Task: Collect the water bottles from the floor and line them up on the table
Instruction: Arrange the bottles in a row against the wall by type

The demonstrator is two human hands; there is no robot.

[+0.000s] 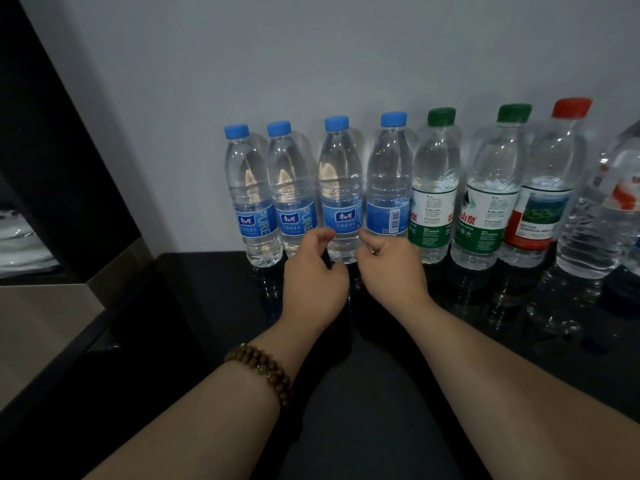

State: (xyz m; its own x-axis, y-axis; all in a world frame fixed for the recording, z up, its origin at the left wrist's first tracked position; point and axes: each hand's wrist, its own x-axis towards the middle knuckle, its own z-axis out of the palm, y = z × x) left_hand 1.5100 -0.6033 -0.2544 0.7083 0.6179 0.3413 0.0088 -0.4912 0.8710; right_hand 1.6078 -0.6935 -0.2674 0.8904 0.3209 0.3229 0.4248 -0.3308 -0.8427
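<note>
1. Blue-capped bottles [254, 202]: four, clear ribbed plastic, blue labels, upright in a row on the table [207, 306], against the wall.
2. Green-capped bottles [434, 188]: two. Red-capped bottle [550, 174]: one. Same row, to the right.
3. Table: glossy black, reflective.
4. Left hand [313, 278] and right hand [391, 268]: fingers curled, flanking the third blue-capped bottle [341, 188]; grip cannot be told.
5. Bracelet [266, 370]: one, wooden beads, left wrist.

We saw four clear plastic bottles with blue caps and blue labels [341, 188] standing upright at frame centre. To their right stood two green-capped, green-labelled bottles [436, 188], then a red-capped bottle [550, 188]. All lined the glossy black table [207, 306]. A larger clear bottle [602, 216] was cropped at the right edge.
</note>
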